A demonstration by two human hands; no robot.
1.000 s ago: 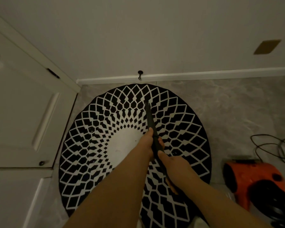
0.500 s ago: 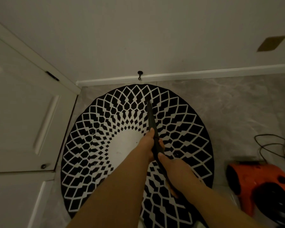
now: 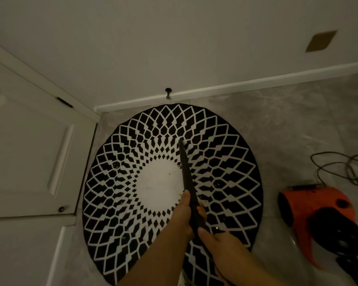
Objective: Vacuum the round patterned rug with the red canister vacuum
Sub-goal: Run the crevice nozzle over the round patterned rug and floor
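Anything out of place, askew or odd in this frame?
Little stands out. Small specks dot the round rug, and the black cord lies in loose loops on the floor behind the red vacuum. Both hands, left hand and right hand, grip the black nozzle normally.

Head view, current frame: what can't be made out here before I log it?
- Round black-and-white patterned rug: its near edge is covered by both forearms and cut off by the bottom border.
- Black tapered vacuum nozzle: its rear end and hose join are hidden under the left hand and right hand.
- Red canister vacuum: partly cut off at the right edge; dim and blurred.
- Thin black cord: runs off the right edge, so its plug is unseen.
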